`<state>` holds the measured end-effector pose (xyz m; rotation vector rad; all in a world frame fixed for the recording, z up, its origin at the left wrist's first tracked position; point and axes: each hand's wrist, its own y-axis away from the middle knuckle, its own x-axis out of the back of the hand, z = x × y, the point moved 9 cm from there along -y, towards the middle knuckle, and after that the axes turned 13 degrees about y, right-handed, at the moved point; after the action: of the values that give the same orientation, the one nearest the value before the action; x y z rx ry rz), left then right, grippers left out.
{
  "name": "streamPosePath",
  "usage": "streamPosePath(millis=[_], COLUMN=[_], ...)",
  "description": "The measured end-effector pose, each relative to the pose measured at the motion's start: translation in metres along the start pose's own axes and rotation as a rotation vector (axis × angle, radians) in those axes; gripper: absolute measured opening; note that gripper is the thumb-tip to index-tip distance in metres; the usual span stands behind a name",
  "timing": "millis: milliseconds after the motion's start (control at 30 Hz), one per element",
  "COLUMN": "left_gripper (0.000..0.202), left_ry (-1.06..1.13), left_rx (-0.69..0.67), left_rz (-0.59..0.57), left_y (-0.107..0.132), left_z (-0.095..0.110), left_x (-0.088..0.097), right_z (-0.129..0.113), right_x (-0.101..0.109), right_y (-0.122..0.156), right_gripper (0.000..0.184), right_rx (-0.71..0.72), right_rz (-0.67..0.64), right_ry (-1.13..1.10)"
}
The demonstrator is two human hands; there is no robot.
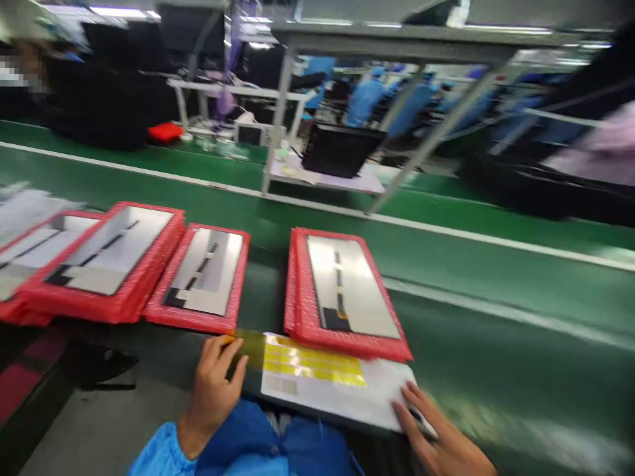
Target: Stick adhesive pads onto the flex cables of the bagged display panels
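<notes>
My left hand (215,383) is at the table's front edge, thumb and fingers drawn together at a see-through yellow film strip (254,349). The strip stretches right, toward a white sheet (342,400) carrying rows of shiny yellow labels (312,363). At the sheet's right end, my right hand (439,430) rests its fingertips on the paper. A small black-and-silver object (423,423) shows between its fingers; its kind is unclear. Just behind the sheet is a stack of red foam sheets (292,284) with a silver display panel (354,287) on top.
More panels on red foam stand leftward: one panel (206,271), a taller pile (112,251), and another panel (44,248) near clear plastic wrap (30,208). A metal-legged stand (278,119) rises across the green table (471,284). People in blue work behind.
</notes>
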<state>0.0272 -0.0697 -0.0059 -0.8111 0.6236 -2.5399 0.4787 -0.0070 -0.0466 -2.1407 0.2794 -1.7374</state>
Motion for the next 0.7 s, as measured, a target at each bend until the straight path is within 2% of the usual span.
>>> streamPosePath(millis=[100,267,433,600,700], left_gripper=[0.030,0.033,0.027,0.026,0.027], left_ry=[0.028,0.026,0.027,0.064,0.065], left_rx=[-0.017,-0.116,-0.159,-0.138,-0.186], left_rz=[-0.084,-0.209,-0.228,-0.261,-0.256], left_y=[-0.001,-0.012,-0.017,-0.019,-0.019], left_z=[-0.005,-0.005,-0.007,-0.017,-0.016], left_x=[0.002,0.009,0.017,0.020,0.019], right_z=[-0.003,-0.015,-0.028,-0.038,-0.039], right_x=[0.006,0.017,0.023,0.024,0.023], right_y=[0.009,0.006,0.018,0.029,0.028], right_gripper=[0.043,0.033,0.028,0.027,0.027], right_rx=[-0.124,-0.192,-0.127,-0.045,-0.026], right_rz=[-0.072,-0.031,0.002,-0.038,-0.066], right_ry=[-0.002,-0.079,-0.079,-0.076,-0.062])
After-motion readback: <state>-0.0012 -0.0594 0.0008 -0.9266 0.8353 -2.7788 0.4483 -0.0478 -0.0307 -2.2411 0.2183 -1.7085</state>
